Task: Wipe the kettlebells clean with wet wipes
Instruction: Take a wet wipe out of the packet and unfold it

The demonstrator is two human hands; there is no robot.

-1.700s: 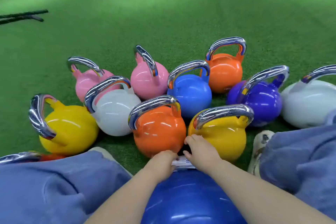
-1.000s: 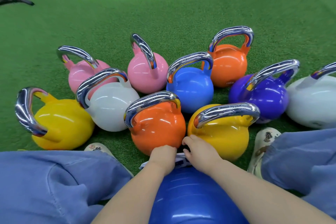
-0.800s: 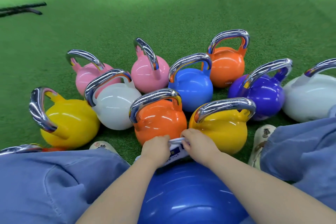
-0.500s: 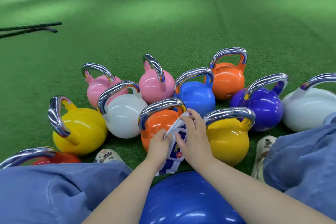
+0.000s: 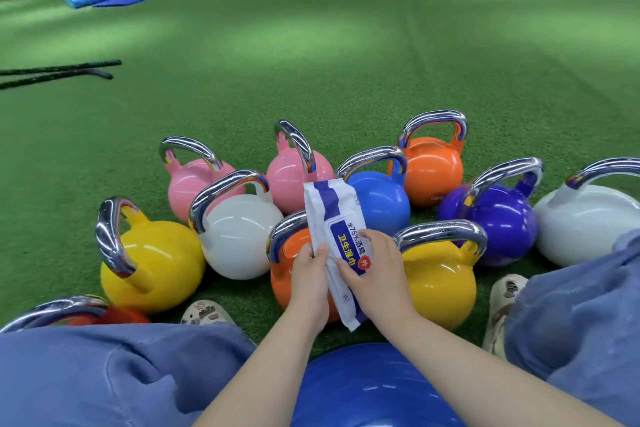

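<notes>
- Head view: both hands hold a wet-wipe pack (image 5: pixel 337 246), white with purple stripes and a blue label, raised upright above the kettlebell cluster.
- Left hand (image 5: pixel 309 282) is closed on the pack's left edge, fingers curled round it; the pack stands up above the grip.
- Right hand (image 5: pixel 377 272) is closed on the pack's right side, thumb lying across the blue label.
- The pack hangs in front of the near orange kettlebell (image 5: pixel 287 270) and partly covers the blue kettlebell (image 5: pixel 379 203).
- The yellow kettlebell (image 5: pixel 438 279) sits just right of the right hand.
- All kettlebells stand on green turf (image 5: pixel 311 62); none is touched by either hand.
- A blue exercise ball (image 5: pixel 367 388) lies between the person's knees, below the forearms.
</notes>
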